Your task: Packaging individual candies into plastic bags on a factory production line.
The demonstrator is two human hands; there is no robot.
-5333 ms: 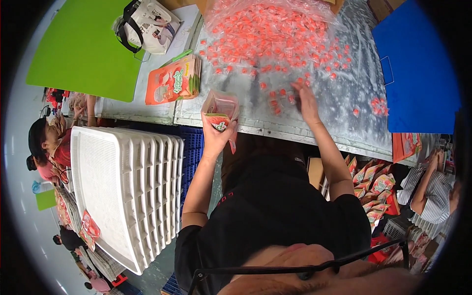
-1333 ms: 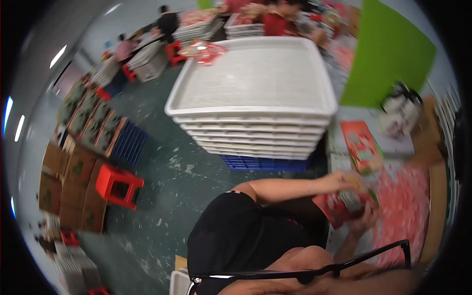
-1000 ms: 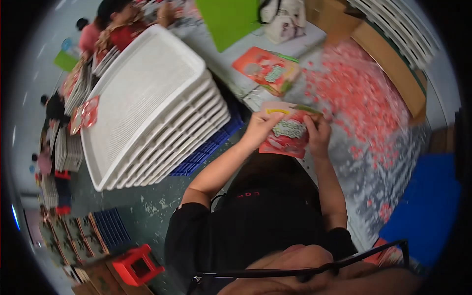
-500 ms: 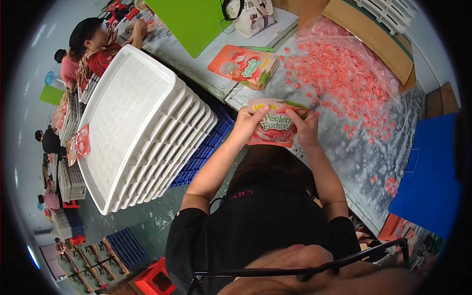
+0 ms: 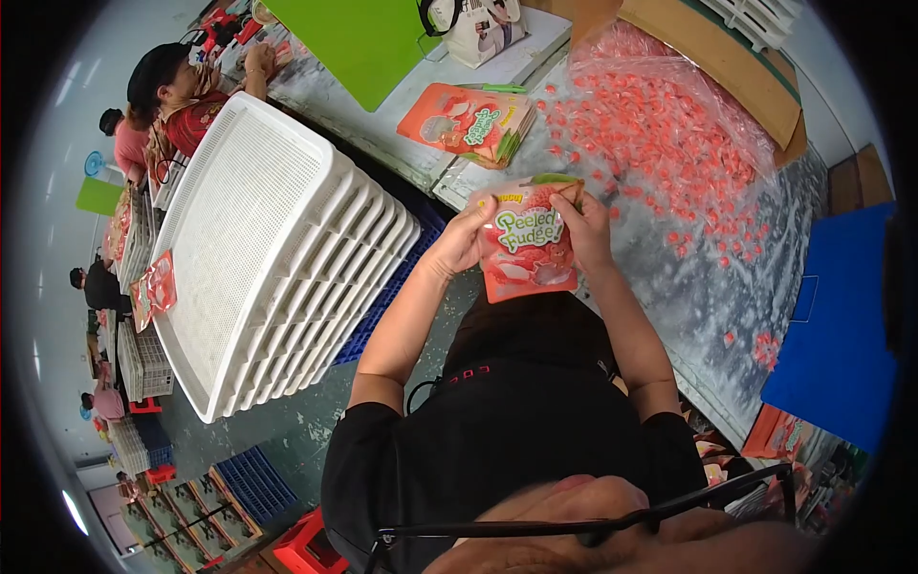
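Between my two hands is a pink candy pouch with a green top corner, its printed front facing up. My left hand pinches the pouch's left edge, thumb on the front. At the upper right edge my right hand grips it near the green corner. Just beyond the pouch, a stack of similar flat pouches lies on the table. To the right of that stack spreads a large heap of small wrapped pink candies, partly on clear plastic film.
At left stands a tall stack of white perforated trays with a couple of pink pouches on the top one's edge. A cardboard box, a blue board and a green board border the table. A co-worker sits beyond the trays.
The pouch has come slightly closer to me and now shows more of its front. My left hand has shifted a little left along its edge. The co-worker's raised hand has moved slightly.
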